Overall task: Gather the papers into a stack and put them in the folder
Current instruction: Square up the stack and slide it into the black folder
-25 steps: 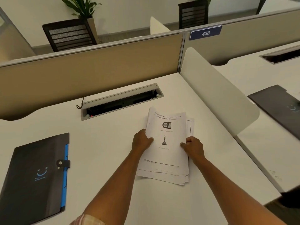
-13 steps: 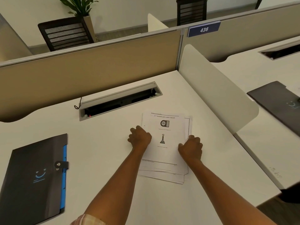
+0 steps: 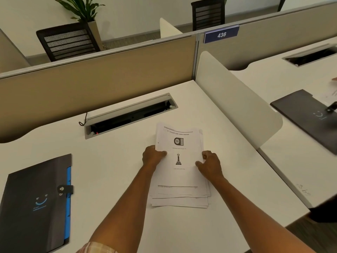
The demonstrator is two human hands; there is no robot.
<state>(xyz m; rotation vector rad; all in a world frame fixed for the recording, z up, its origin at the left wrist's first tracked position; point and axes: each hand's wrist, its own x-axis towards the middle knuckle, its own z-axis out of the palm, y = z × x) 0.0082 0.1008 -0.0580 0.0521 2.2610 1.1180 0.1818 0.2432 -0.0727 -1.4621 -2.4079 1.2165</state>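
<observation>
A stack of white printed papers point(image 3: 180, 179) lies in the middle of the white desk point(image 3: 118, 170), its near edges fanned unevenly. My left hand point(image 3: 152, 156) grips the stack's left edge, thumb on the top sheet. On the right edge, my right hand point(image 3: 209, 161) holds the stack with curled fingers. The far end of the stack is raised off the desk. A black folder point(image 3: 34, 201) with a blue inner edge and a snap strap lies closed at the desk's left, well apart from both hands.
A cable tray slot point(image 3: 130, 115) is sunk in the desk behind the papers. Beige partition point(image 3: 102, 83) runs along the back, a white divider point(image 3: 235, 99) on the right. Another black folder point(image 3: 308, 115) lies on the neighbouring desk.
The hands pressed the papers flat half a second ago; now they grip both side edges again and the stack's far end is lifted.
</observation>
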